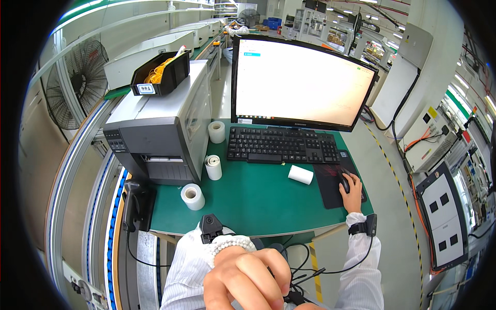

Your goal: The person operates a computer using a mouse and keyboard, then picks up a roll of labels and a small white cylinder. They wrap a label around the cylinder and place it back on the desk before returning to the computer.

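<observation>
My right hand (351, 192) rests over a black computer mouse (343, 181) on a dark mouse pad (326, 192), its fingers bent around it. Close to the camera at the lower middle, my left hand (245, 279) is raised with its fingers curled in; whatever they may hold is hidden. A white beaded bracelet (230, 243) circles the left wrist, beside a black strapped-on device (210, 227). Beyond the hands stand a black keyboard (281, 145) and a lit monitor (302, 85) with a mostly white screen.
White label rolls (192, 197) stand beside a grey label printer (155, 139), and another roll (300, 174) lies near the keyboard. A black bin (161, 74) with yellow bands tops the printer. At left sits a handheld scanner (133, 206). Black cables (305, 263) hang below the green tabletop (248, 206).
</observation>
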A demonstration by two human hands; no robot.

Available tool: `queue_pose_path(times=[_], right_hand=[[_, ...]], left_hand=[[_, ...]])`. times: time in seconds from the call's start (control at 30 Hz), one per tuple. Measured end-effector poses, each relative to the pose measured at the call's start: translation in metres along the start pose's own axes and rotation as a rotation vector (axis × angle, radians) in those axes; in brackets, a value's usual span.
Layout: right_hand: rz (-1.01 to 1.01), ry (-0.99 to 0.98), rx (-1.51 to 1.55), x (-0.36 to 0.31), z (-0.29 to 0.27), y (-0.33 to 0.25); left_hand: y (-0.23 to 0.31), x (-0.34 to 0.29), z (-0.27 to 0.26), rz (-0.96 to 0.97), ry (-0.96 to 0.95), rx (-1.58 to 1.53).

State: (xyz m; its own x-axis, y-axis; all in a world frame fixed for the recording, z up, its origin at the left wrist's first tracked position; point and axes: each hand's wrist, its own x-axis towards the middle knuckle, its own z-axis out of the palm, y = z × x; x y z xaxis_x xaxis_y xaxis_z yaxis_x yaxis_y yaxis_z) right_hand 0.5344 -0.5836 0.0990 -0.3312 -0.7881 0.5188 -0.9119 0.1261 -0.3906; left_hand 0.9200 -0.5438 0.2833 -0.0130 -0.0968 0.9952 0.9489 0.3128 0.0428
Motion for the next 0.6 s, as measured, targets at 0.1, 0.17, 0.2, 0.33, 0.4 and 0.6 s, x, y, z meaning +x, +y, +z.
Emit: queue_pose_path(times=[0.1, 0.17, 0.2, 0.33, 0.4, 0.6], right_hand=[[0.015, -0.013, 0.024, 0.0009, 0.0015, -0.0019], [0.011, -0.011, 0.005, 0.0009, 0.0009, -0.0015], [0.011, -0.011, 0.005, 0.0010, 0.0009, -0.0012], [0.014, -0.014, 0.002, 0.0012, 0.0010, -0.0004], [0.017, -0.016, -0.002, 0.0011, 0.0003, -0.0006], [0.024, -0.017, 0.008, 0.0009, -0.0001, -0.0034]], left_hand=[[0.0014, -0.0002, 0.0006, -0.005, 0.012, 0.011], [0.0015, 0.0006, 0.0010, -0.005, 0.021, 0.012], [0.0016, 0.0008, 0.0012, -0.005, 0.028, 0.014], [0.0018, -0.0002, 0.0000, -0.005, 0.030, 0.011], [0.0007, 0.0014, -0.0025, 0.005, -0.003, -0.001], [0.0015, 0.0018, -0.0010, 0.006, 0.017, -0.002]])
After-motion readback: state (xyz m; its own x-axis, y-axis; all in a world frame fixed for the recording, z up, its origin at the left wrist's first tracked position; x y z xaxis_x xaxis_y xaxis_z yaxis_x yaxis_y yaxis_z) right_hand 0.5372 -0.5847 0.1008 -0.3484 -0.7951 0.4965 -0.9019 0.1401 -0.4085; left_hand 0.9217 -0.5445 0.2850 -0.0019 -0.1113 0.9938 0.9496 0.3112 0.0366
